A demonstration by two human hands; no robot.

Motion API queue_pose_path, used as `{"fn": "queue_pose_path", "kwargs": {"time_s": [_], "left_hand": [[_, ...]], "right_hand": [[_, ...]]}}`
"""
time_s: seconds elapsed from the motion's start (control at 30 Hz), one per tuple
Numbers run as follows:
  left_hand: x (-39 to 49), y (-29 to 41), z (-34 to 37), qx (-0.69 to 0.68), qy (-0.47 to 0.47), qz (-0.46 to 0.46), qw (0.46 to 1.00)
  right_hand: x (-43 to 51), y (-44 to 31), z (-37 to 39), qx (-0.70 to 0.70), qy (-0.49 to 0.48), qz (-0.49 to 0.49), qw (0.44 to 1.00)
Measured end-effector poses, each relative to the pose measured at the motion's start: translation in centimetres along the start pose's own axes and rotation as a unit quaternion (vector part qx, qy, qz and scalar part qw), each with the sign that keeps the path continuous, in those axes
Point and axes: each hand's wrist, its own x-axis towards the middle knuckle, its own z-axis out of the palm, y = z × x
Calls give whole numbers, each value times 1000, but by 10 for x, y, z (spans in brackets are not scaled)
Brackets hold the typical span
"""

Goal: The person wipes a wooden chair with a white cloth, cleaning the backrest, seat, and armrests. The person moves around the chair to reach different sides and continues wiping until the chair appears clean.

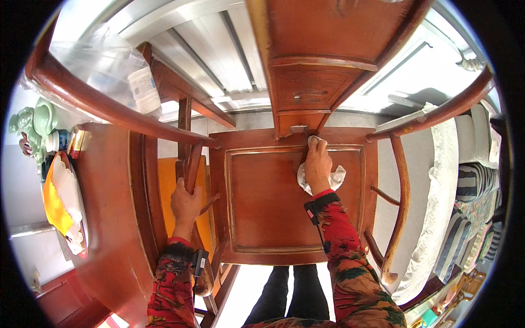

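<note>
A wooden armchair with a reddish-brown finish stands before me, its panelled seat point(270, 201) at the middle of the view. My right hand point(318, 164) presses a white cloth point(337, 177) onto the back of the seat, close to the foot of the carved backrest panel point(313, 88). Part of the cloth hangs out below the palm, and the rest is hidden under my fingers. At the left side of the chair my left hand point(185, 205) is wrapped around a wooden arm post point(193, 168) beneath the curved armrest point(123, 117).
Left of the chair is a wooden table point(106, 197) with a cloth-covered plate point(65, 205), a green ceramic figure point(43, 119) and small bottles. A clear plastic bag point(102, 69) lies behind the left armrest. The right armrest point(434, 119) curves near a lace-edged sofa cover point(434, 192).
</note>
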Motion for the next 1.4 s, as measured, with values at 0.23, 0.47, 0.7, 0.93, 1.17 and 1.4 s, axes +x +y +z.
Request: {"fn": "queue_pose_path", "kwargs": {"time_s": [0.23, 0.47, 0.7, 0.93, 1.17, 1.4], "left_hand": [[1, -2, 2, 2, -13, -25, 1000], [-1, -1, 1, -2, -5, -25, 1000], [1, 1, -1, 5, -39, -44, 998], [-2, 2, 0, 11, 12, -7, 1000], [-2, 1, 3, 28, 43, 2, 999], [0, 1, -1, 15, -10, -17, 1000]], "right_hand": [[7, -11, 18, 253, 91, 79, 960], [-9, -59, 20, 326, 36, 13, 945], [-35, -41, 15, 407, 114, 13, 906], [-58, -1, -11, 254, 91, 92, 958], [-64, -15, 10, 211, -16, -67, 975], [-10, 11, 23, 139, 182, 202, 952]]}}
